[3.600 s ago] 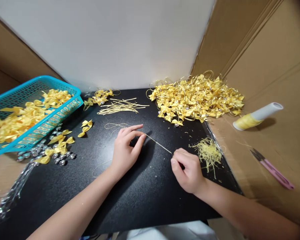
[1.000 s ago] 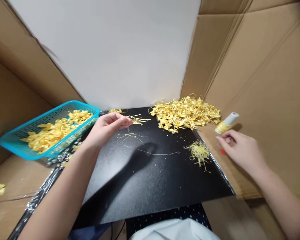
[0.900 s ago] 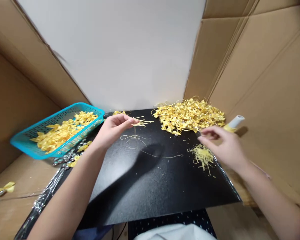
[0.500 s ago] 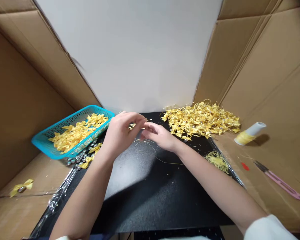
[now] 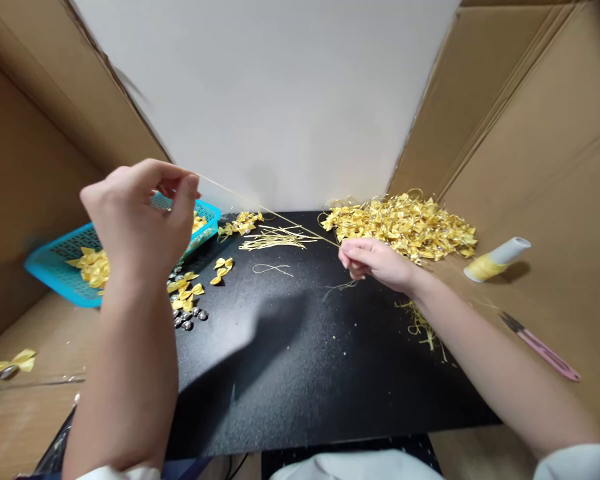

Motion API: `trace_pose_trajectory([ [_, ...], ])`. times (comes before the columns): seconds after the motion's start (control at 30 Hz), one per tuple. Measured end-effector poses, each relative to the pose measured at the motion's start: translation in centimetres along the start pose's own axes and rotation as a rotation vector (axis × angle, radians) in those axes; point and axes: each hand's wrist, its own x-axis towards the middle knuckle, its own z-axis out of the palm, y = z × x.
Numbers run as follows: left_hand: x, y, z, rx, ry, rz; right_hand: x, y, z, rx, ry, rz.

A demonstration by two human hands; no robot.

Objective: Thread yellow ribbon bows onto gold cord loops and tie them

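Observation:
A thin yellow cord is stretched taut between my two hands above the black table. My left hand, raised at the left in front of the basket, pinches one end between thumb and finger. Lower and to the right, my right hand is closed around the other end, and a thin thread trails below it. Under the stretched cord lies a bundle of cut yellow cord pieces. A single looped cord rests in front of that bundle.
The turquoise basket of yellow bows stands left, with loose bows and dark shiny beads beside it. A heap of finished bows lies back right. Right are a thread spool, pink-handled snips and cord scraps.
My hands were close together over the cord pieces. Now the left hand has moved left and up, the right hand right, and the cord is pulled straight between them.

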Motion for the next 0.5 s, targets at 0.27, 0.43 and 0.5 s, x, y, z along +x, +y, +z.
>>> trace_pose_trajectory([
  [0.27, -0.1, -0.7, -0.1, -0.049, 0.003, -0.102, -4.6, 1.0, -0.1, -0.036, 0.009, 0.161],
  [0.43, 0.2, -1.1, 0.2, 0.095, -0.133, -0.061, -7.3, 2.5, 1.2, -0.159, -0.018, 0.407],
  [0.5, 0.3, -1.4, 0.4, 0.129, -0.199, -0.046, -8.5, 3.0, 1.8, -0.217, -0.024, 0.483],
])
